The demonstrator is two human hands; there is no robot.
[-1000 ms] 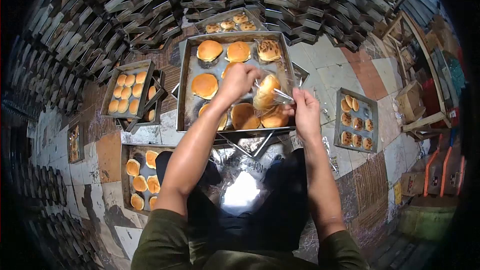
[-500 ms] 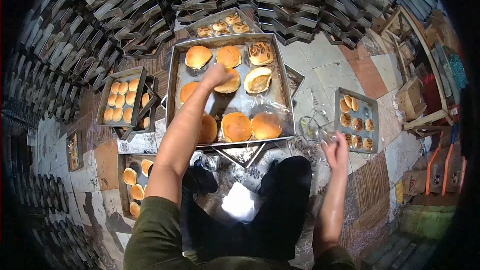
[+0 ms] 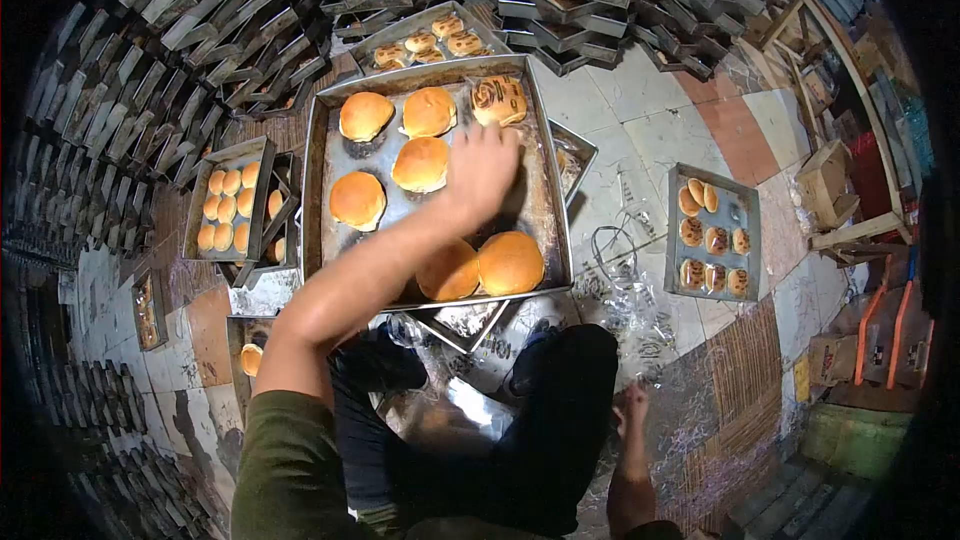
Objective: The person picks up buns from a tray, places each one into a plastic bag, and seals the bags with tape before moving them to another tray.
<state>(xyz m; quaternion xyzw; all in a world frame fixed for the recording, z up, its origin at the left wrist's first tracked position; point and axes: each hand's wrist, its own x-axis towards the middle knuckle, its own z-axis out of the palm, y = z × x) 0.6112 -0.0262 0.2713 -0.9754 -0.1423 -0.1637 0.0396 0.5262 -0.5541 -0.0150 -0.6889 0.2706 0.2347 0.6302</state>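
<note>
My left hand (image 3: 484,172) reaches into the big metal tray (image 3: 312,180), fingers curled down over the spot where a bun with its pale side up lay; the hand covers that bun. Around it lie several golden buns, among them one just left of the hand (image 3: 421,164) and one at the front right (image 3: 510,263). A bun in printed clear wrap (image 3: 498,100) sits right beyond my fingertips. My forearm hides part of the front row. Low at the right, my right hand (image 3: 632,410) is closed near the clear plastic bags (image 3: 635,305); what it holds is too small to make out.
A tray of wrapped and bare buns (image 3: 673,240) lies on the tiled floor to the right. More bun trays stand at left (image 3: 190,240) and behind (image 3: 480,25). Stacked metal trays (image 3: 570,0) line the back and left. A wooden frame (image 3: 850,100) stands at right.
My left hand has moved right, from the middle bun to the upturned one. My right hand has dropped toward my body, away from the plastic bags. The view has shifted slightly.
</note>
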